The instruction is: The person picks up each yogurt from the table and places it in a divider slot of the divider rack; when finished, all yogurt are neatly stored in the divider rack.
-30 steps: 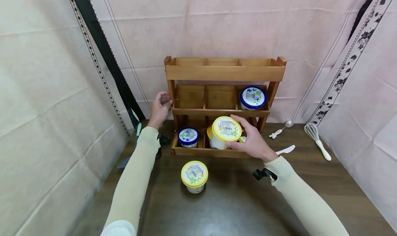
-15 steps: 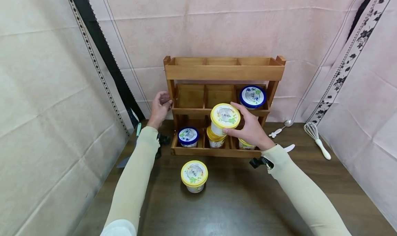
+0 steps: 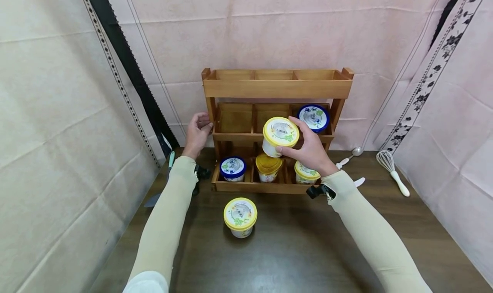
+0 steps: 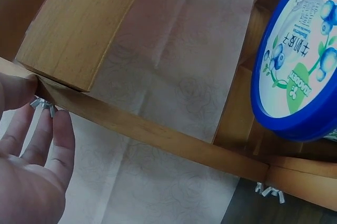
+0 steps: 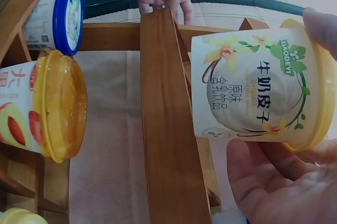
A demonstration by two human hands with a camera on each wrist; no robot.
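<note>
My right hand grips a white tub with a yellow lid, thumb on one side and fingers on the other. It hangs upright in front of the middle tier of a wooden three-tier rack. In the left wrist view, my left hand pinches the rack's side rail beside a wing nut. On the bottom tier stand a blue-lidded tub, an amber-lidded tub and a yellow-lidded tub. Another blue-lidded tub occupies the middle tier's right compartment.
One more yellow-lidded tub stands on the dark table before the rack. To the right lie a spoon, a whisk and a partly hidden white-bladed utensil. Cloth walls enclose the back and sides.
From the bottom tier, my right hand has raised the yellow-lidded tub to the middle tier's height, uncovering the amber-lidded tub. The left hand stays at the rack's side.
</note>
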